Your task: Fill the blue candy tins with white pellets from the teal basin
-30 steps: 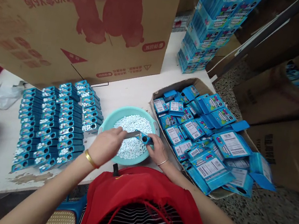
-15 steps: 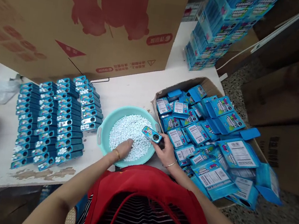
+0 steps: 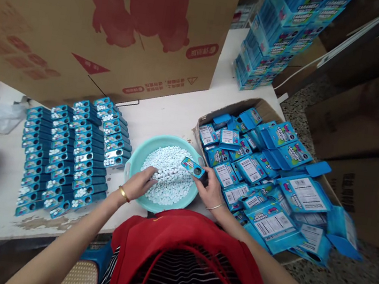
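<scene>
"Where is the blue box?"
"The small blue box [image 3: 189, 165] is in the right hand [image 3: 211, 190], above the right side of the turquoise bowl [image 3: 138, 154]. Fingers and thumb are clamped on its end, and a dark round hole shows in the face turned up."

"And the left hand [image 3: 138, 184]?"
"Over the bowl's left side, fingers drawn together on a narrow scoop [image 3: 171, 174]. White pellets cover most of the scoop, so its outline is hard to make out. It points at the box; I cannot tell if the two touch."

"What is in the bowl?"
"A broad heap of white pellets [image 3: 165, 197]. The bowl sits near the front edge of the worktop [image 3: 167, 114]."

"What is to its left?"
"Rows of blue boxes [image 3: 95, 171], packed side by side. Many have pellets lying on their tops. A large carton [image 3: 58, 41] stands behind them, toward the back edge."

"And to the right?"
"An open cardboard tray [image 3: 267, 109] at the right edge, heaped with loose blue cartons [image 3: 265, 222]. Some jut over its rim. Behind it, toward the far right corner, stands a tall stack of blue packs [image 3: 268, 42]."
</scene>
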{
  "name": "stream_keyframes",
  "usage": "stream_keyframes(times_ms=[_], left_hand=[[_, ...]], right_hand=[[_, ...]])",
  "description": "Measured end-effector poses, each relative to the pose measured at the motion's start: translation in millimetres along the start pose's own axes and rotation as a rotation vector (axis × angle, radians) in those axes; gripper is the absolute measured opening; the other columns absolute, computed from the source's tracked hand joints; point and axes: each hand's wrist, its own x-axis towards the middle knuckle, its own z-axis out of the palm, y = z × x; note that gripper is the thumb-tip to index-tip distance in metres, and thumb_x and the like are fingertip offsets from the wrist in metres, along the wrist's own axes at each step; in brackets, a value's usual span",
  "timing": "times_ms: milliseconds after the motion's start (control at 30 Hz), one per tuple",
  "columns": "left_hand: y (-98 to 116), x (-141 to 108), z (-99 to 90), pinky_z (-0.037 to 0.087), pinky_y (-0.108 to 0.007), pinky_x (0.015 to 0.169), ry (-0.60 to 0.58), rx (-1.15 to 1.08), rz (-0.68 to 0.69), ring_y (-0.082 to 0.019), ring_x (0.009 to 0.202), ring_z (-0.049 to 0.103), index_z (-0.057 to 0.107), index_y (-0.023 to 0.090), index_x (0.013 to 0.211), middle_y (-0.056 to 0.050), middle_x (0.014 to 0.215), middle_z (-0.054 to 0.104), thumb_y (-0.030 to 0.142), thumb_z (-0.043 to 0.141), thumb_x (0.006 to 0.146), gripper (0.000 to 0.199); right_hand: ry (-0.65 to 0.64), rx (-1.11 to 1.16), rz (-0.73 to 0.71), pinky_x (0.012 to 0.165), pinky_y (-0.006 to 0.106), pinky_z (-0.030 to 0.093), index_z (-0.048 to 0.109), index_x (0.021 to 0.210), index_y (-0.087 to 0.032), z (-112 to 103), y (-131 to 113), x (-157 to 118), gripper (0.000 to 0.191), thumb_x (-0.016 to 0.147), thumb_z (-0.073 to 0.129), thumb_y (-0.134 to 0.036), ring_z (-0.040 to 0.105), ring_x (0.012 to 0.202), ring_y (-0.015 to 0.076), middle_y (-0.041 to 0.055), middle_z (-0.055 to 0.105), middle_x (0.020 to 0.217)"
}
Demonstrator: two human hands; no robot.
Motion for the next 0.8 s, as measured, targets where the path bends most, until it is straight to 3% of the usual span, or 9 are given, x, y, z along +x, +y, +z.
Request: stream_keyframes(times_ms=[100,200,333,533,600,667,800], left_hand=[[22,-9,-31.0,0.047,-0.031,0.080,-0.006,0.057,0.032,-0.017,0.087,0.058,0.045,0.018,0.116,-0.008,0.103,0.058,0.030,0.040,0.093,0.027],[48,-3,-47.4,0.047,-0.031,0.080,-0.077,0.166,0.035,-0.018,0.089,0.058,0.047,0.018,0.113,-0.007,0.104,0.058,0.025,0.042,0.091,0.024],[88,12,-54.4,0.048,-0.033,0.075,-0.210,0.410,-0.069,-0.020,0.086,0.060,0.051,0.016,0.107,-0.009,0.100,0.058,0.016,0.039,0.090,0.021],[143,20,-63.2,0.047,-0.033,0.068,-0.236,0.686,-0.106,-0.022,0.081,0.061,0.053,0.015,0.108,-0.010,0.090,0.058,0.009,0.030,0.090,0.030],[141,19,-68.8,0.046,-0.033,0.069,-0.242,0.710,-0.101,-0.023,0.083,0.060,0.056,0.015,0.103,-0.009,0.088,0.058,0.009,0.032,0.090,0.028],[120,21,-71.7,0.045,-0.032,0.070,-0.179,0.664,-0.120,-0.022,0.083,0.059,0.056,0.017,0.104,-0.008,0.090,0.058,0.010,0.034,0.090,0.026],[37,38,-51.7,0.045,-0.034,0.077,0.001,0.539,-0.245,-0.022,0.088,0.057,0.052,0.017,0.115,-0.010,0.099,0.054,0.011,0.035,0.090,0.031]], right_hand=[[-0.068,-0.105,-0.118,0.093,0.044,0.047,0.051,0.113,-0.021,8,0,2,0.032,0.082,0.052,-0.019,0.057,0.105,0.0269,0.0111,0.061,0.109],[-0.123,-0.164,-0.203,0.096,0.047,0.045,0.051,0.114,-0.020,17,0,3,0.036,0.079,0.048,-0.012,0.055,0.109,0.0286,0.0129,0.060,0.112],[-0.161,-0.192,-0.257,0.096,0.048,0.046,0.052,0.115,-0.020,22,-2,4,0.038,0.078,0.047,-0.011,0.054,0.110,0.0287,0.0129,0.060,0.112],[-0.168,-0.181,-0.275,0.097,0.048,0.046,0.050,0.117,-0.020,26,0,4,0.039,0.079,0.046,-0.011,0.054,0.111,0.0288,0.0129,0.060,0.112],[-0.154,-0.166,-0.261,0.096,0.048,0.046,0.050,0.116,-0.020,27,3,4,0.039,0.079,0.046,-0.011,0.055,0.111,0.0286,0.0130,0.060,0.112],[-0.130,-0.146,-0.229,0.096,0.047,0.046,0.050,0.116,-0.019,27,6,4,0.038,0.079,0.046,-0.012,0.056,0.109,0.0282,0.0130,0.060,0.111],[-0.080,-0.086,-0.125,0.093,0.044,0.047,0.050,0.114,-0.020,21,5,5,0.034,0.080,0.050,-0.016,0.057,0.107,0.0269,0.0120,0.061,0.110]])
